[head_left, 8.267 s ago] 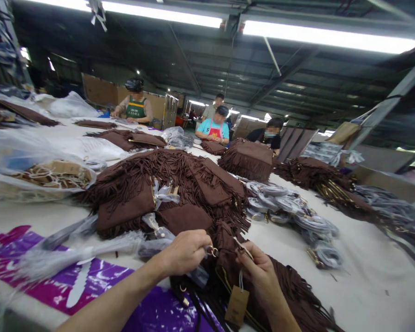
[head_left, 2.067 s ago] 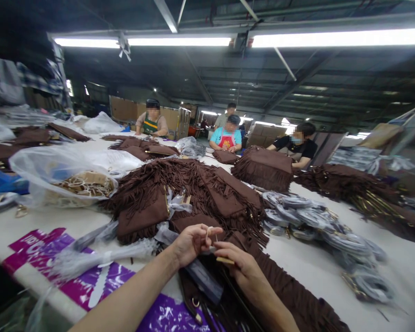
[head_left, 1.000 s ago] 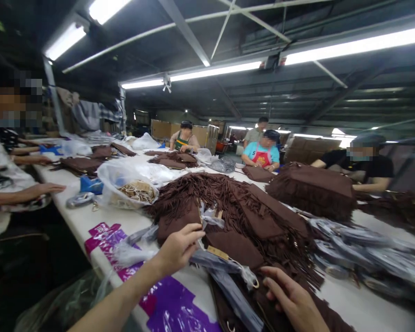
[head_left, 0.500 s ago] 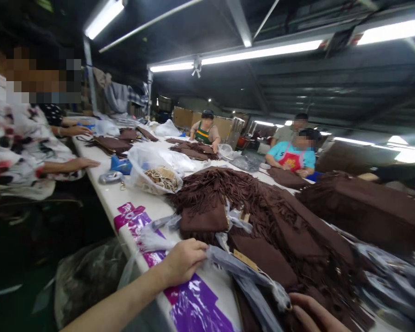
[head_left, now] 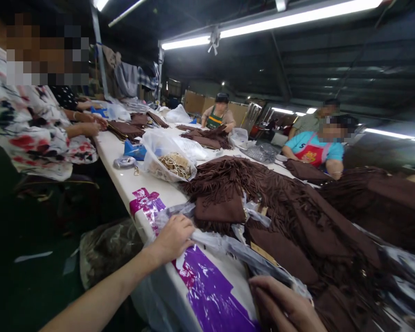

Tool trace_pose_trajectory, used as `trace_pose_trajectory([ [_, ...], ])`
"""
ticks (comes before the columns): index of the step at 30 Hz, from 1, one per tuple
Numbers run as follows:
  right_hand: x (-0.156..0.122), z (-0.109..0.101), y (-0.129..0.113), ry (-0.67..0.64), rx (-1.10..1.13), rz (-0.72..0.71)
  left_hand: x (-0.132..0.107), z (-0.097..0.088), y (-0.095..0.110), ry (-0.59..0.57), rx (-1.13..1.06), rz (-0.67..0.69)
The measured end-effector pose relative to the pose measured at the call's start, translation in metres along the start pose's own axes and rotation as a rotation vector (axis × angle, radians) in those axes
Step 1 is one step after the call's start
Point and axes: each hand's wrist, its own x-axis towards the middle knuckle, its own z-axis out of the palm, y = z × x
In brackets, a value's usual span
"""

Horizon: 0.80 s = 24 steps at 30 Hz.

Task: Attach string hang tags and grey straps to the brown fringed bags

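Observation:
My left hand [head_left: 172, 237] is closed on a long clear plastic wrap [head_left: 235, 251] near the table's front edge, over a purple plastic bag [head_left: 207, 288]. The wrap stretches right toward my right hand [head_left: 285, 306], which rests at the bottom of the view on a brown fringed bag [head_left: 335, 302], fingers curled at the wrap's end. A heap of brown fringed bags [head_left: 263, 198] lies just beyond both hands, with a paper tag [head_left: 263, 252] showing.
A clear bag of tan cords [head_left: 171, 161] and a blue item [head_left: 134, 150] sit further along the white table [head_left: 119, 159]. A person in a floral top works at the left; three others sit at the far side. A plastic sack [head_left: 105, 249] lies on the floor.
The view has swung left. My left hand has drawn the plastic wrap toward the table's edge, stretching it away from my right hand, which stays low on the brown bag.

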Motion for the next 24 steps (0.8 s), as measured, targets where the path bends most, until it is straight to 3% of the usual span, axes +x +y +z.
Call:
trace_pose_trajectory([
  [2, 0.016, 0.013, 0.002, -0.006, 0.015, 0.038, -0.001, 0.007, -0.006, -0.042, 0.031, -0.013],
  [7, 0.051, 0.027, 0.016, 0.167, 0.083, 0.256, -0.004, 0.017, -0.015, 0.022, -0.053, 0.008],
  [14, 0.075, 0.026, -0.010, 0.174, 0.305, 0.317, -0.005, 0.016, -0.017, 0.070, -0.112, 0.028],
  [19, 0.076, 0.012, -0.011, 0.109, 0.476, 0.424, -0.004, 0.016, -0.017, 0.043, -0.118, 0.026],
  [21, 0.074, 0.006, -0.010, 0.073, 0.350, 0.362, -0.004, 0.015, -0.017, 0.032, -0.119, 0.025],
  [24, 0.071, 0.003, -0.010, 0.006, 0.008, 0.120, -0.003, 0.015, -0.017, 0.026, -0.121, 0.021],
])
